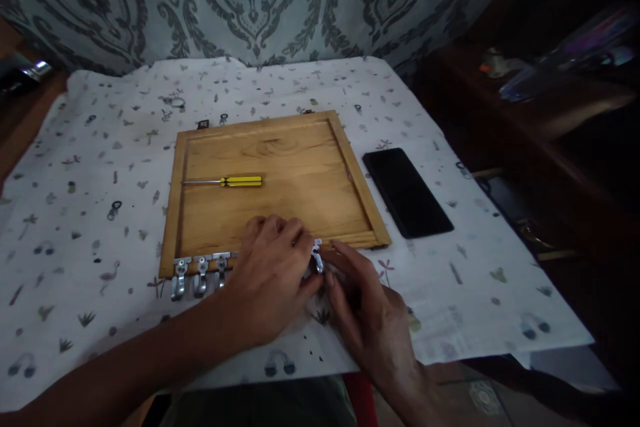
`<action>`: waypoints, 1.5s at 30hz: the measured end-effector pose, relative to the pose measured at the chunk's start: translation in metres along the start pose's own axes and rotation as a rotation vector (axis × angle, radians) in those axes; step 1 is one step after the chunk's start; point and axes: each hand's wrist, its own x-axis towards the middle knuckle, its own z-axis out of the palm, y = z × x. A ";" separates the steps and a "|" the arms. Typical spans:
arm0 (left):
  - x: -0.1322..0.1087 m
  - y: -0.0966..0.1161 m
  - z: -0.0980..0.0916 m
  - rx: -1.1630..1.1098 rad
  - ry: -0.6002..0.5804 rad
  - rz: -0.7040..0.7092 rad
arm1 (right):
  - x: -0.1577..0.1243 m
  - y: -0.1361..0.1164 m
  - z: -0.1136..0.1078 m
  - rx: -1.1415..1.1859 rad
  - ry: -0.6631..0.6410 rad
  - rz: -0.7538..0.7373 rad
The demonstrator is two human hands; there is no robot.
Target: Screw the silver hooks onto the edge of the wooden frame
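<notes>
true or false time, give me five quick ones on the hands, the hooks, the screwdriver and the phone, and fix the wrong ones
1. The yellow-handled screwdriver lies on the wooden panel. True.
2. Its metal tip points to the right. False: it points left.
3. The left hand and right hand are both at the panel's near edge, by the metal hooks. True.
4. The right hand is holding the screwdriver. False: the screwdriver lies apart from both hands.
5. The black phone lies on the printed cloth, to the right of the panel. True.
</notes>
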 end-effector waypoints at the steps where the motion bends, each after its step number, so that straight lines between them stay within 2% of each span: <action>1: 0.000 -0.001 0.001 0.001 0.004 0.005 | 0.000 0.000 0.000 0.006 0.000 0.012; 7: -0.001 -0.002 0.003 0.010 0.005 0.020 | 0.001 0.003 0.001 0.059 0.002 0.108; 16: 0.000 0.000 0.000 0.020 -0.024 0.014 | 0.001 0.003 0.001 0.081 0.012 0.159; 39: 0.002 -0.002 -0.004 -0.003 -0.030 0.029 | 0.004 0.005 0.002 0.010 0.022 0.154; 45: -0.001 -0.008 -0.013 -0.090 -0.060 0.059 | 0.004 0.005 0.003 0.028 0.024 0.166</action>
